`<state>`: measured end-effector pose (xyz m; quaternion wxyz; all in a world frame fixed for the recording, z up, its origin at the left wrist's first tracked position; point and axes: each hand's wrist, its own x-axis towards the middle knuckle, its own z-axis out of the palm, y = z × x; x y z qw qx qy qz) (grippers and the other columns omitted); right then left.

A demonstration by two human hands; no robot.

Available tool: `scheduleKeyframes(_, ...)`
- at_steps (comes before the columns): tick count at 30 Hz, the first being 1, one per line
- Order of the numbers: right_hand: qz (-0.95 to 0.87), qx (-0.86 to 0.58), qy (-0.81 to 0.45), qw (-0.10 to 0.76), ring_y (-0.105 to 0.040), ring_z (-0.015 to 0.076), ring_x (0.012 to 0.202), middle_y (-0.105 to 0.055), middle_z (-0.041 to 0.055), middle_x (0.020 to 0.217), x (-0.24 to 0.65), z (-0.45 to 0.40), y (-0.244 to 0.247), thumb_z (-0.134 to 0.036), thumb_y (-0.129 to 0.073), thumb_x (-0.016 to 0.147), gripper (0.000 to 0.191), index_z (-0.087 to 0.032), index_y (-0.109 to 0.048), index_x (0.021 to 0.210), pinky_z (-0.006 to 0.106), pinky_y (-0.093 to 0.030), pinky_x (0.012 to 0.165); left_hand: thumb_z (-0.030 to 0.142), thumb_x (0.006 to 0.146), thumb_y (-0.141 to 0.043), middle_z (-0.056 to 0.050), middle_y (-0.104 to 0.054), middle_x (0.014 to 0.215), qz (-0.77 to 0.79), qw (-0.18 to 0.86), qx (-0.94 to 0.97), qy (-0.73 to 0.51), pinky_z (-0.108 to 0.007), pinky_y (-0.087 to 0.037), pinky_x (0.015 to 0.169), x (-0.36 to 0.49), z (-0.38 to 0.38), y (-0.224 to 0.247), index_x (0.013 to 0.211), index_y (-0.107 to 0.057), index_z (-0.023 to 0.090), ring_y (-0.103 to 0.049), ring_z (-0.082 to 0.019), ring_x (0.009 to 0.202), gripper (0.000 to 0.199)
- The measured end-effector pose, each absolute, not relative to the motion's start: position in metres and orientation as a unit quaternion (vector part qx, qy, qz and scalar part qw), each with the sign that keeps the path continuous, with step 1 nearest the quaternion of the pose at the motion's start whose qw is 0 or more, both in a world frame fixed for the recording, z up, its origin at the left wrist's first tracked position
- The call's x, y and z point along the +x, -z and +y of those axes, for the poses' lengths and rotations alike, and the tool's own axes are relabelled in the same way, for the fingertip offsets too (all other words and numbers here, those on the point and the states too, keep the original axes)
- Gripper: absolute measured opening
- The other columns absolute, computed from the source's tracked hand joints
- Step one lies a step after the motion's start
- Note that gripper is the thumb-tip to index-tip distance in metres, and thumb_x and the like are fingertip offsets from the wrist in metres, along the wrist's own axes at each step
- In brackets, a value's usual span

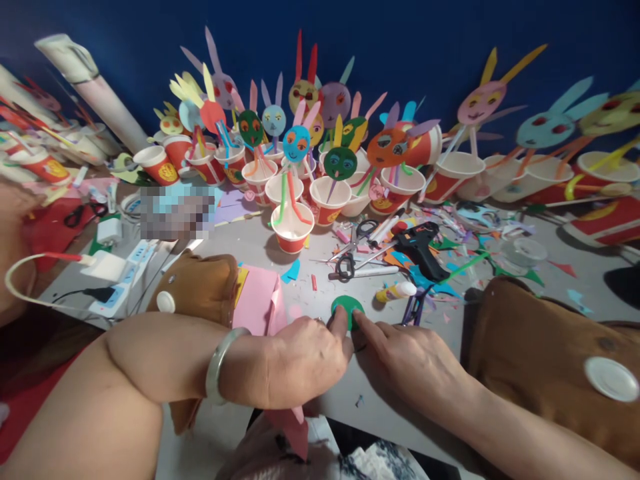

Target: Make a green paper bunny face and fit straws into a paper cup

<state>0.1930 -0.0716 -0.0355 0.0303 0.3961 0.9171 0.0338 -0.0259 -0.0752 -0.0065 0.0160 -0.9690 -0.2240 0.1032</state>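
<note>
With the green disc as the clock's centre, a gray table (235, 240) spreads out all round. Many red-and-white paper cups (293, 237) crowd it from 10 to 2 o'clock; many hold bright straws and paper rabbit faces, 1 of them blue (297, 143) with pink ears, at 11 o'clock. A large brown cloth item (535, 360) with a white button lies between 3 and 4 o'clock, and a smaller brown cloth item (200, 287) lies toward 9 o'clock, with pink paper (255, 300) beside it.

The left hand (305, 363) comes in from 8 o'clock, a silvery bangle (220, 367) on its wrist; its index finger presses on the disc and its other fingers curl in. The right hand (415, 360) comes in from 4 o'clock, its index finger stretched onto the disc too. The 2 fingertips sit close together; whether either thumb pinches the edge, I cannot tell.

A white power strip (125, 280) lies well out past 9 o'clock, a black glue gun (425, 250) near 2, and black-handled scissors (346, 267) at 12. The green paper disc (346, 305) lies on the table under both index fingers. A yellow glue stick (395, 292) is near it, between 2 and 3 o'clock.
</note>
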Motion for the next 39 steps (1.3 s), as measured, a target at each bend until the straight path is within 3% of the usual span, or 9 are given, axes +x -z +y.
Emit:
scheduleKeyframes(9, 0.914, 0.403, -0.033, 0.023, -0.065, 0.0149, 0.05, -0.071, -0.0004, 0.065, 0.192, -0.071, 0.034, -0.003, -0.052, 0.077, 0.048, -0.008, -0.058, 0.124, 0.03, -0.03, 0.044, 0.038, 0.09, -0.058, -0.038, -0.048, 0.143, -0.229, -0.032, -0.964, -0.135, -0.03, -0.046, 0.056, -0.023, -0.071, 0.01, 0.141, -0.042, -0.004, -0.066, -0.018, 0.068, 0.068)
scheduleKeyframes(16, 0.912, 0.408, -0.013, 0.043, -0.066, 0.0175, 0.051, -0.072, 0.0017, 0.068, 0.187, -0.07, 0.028, -0.002, -0.051, 0.076, 0.044, -0.009, -0.062, 0.119, 0.032, -0.032, 0.045, 0.031, 0.093, -0.05, -0.038, -0.049, 0.14, -0.226, -0.02, -0.966, -0.123, -0.03, -0.045, 0.055, -0.024, -0.071, 0.01, 0.139, -0.044, -0.004, -0.065, -0.017, 0.066, 0.058)
scheduleKeyframes(22, 0.913, 0.407, -0.008, 0.008, -0.064, 0.0155, 0.05, -0.07, 0.0001, 0.065, 0.187, -0.072, 0.027, -0.004, -0.052, 0.079, 0.034, -0.012, -0.066, 0.109, 0.031, -0.031, 0.046, 0.06, 0.081, -0.061, -0.041, -0.046, 0.141, -0.208, -0.012, -0.968, -0.142, -0.034, -0.045, 0.055, -0.026, -0.071, -0.002, 0.141, -0.041, -0.008, -0.061, -0.018, 0.062, 0.093)
scheduleKeyframes(27, 0.91, 0.413, -0.029, 0.001, -0.061, 0.0158, 0.046, -0.068, -0.0007, 0.061, 0.188, -0.073, 0.028, -0.003, -0.053, 0.076, 0.04, -0.009, -0.066, 0.114, 0.032, -0.027, 0.046, 0.03, 0.093, -0.05, -0.033, -0.054, 0.139, -0.216, 0.052, -0.962, -0.161, -0.03, -0.042, 0.053, -0.025, -0.072, -0.023, 0.14, -0.048, -0.003, -0.06, -0.015, 0.061, 0.057)
scheduleKeyframes(31, 0.909, 0.416, -0.034, -0.001, -0.061, 0.0161, 0.046, -0.068, -0.001, 0.06, 0.188, -0.073, 0.03, -0.002, -0.055, 0.074, 0.04, -0.01, -0.066, 0.112, 0.033, -0.025, 0.046, 0.035, 0.093, -0.049, -0.033, -0.054, 0.138, -0.217, 0.08, -0.964, -0.127, -0.03, -0.038, 0.051, -0.027, -0.075, -0.022, 0.139, -0.047, -0.004, -0.056, -0.014, 0.06, 0.061)
scheduleKeyframes(35, 0.91, 0.412, -0.034, -0.024, -0.059, 0.0153, 0.045, -0.067, -0.0008, 0.06, 0.189, -0.073, 0.032, -0.003, -0.056, 0.073, 0.039, -0.01, -0.065, 0.11, 0.032, -0.023, 0.047, 0.027, 0.093, -0.047, -0.031, -0.056, 0.137, -0.219, 0.12, -0.963, -0.099, -0.031, -0.037, 0.051, -0.029, -0.077, -0.012, 0.137, -0.051, -0.002, -0.053, -0.014, 0.059, 0.053)
scheduleKeyframes(39, 0.916, 0.394, -0.02, -0.068, -0.057, 0.0144, 0.048, -0.065, -0.001, 0.06, 0.19, -0.074, 0.033, -0.004, -0.055, 0.078, 0.021, -0.014, -0.063, 0.094, 0.031, -0.025, 0.049, 0.04, 0.089, -0.052, -0.03, -0.057, 0.133, -0.213, 0.095, -0.969, -0.077, -0.032, -0.031, 0.047, -0.027, -0.08, 0.001, 0.133, -0.053, 0.0, -0.052, -0.015, 0.058, 0.059)
